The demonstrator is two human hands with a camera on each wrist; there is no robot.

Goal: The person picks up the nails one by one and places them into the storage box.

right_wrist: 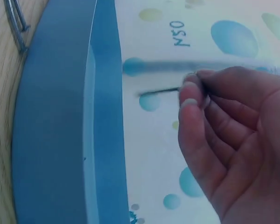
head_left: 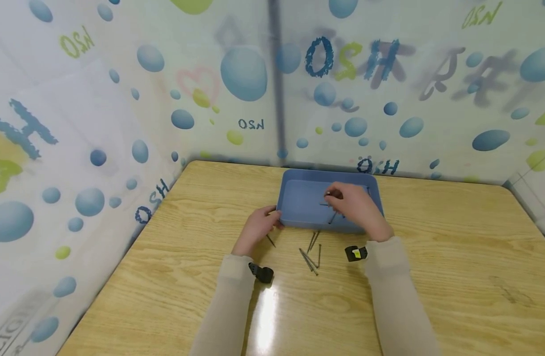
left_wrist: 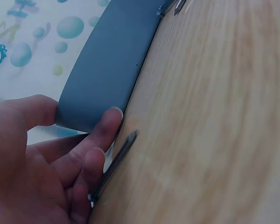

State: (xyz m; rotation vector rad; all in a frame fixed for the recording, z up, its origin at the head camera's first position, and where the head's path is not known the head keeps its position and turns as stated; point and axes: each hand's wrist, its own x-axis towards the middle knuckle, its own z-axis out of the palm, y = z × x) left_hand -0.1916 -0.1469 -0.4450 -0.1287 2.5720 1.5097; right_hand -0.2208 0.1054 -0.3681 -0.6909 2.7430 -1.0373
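Note:
A shallow blue tray lies on the wooden table near its back edge. My left hand holds the tray's near left corner between thumb and fingers. A loose nail rests on the table beside those fingers. Over the tray's right half, my right hand pinches a nail between thumb and fingertips, its shank sticking out sideways. Below the hand, a few nails lie in the tray, partly covered by it.
In front of the tray, several more nails are scattered on the wooden table. Dark wrist devices sit at both cuffs. A wall covering with bubble prints and lettering stands behind and to the left.

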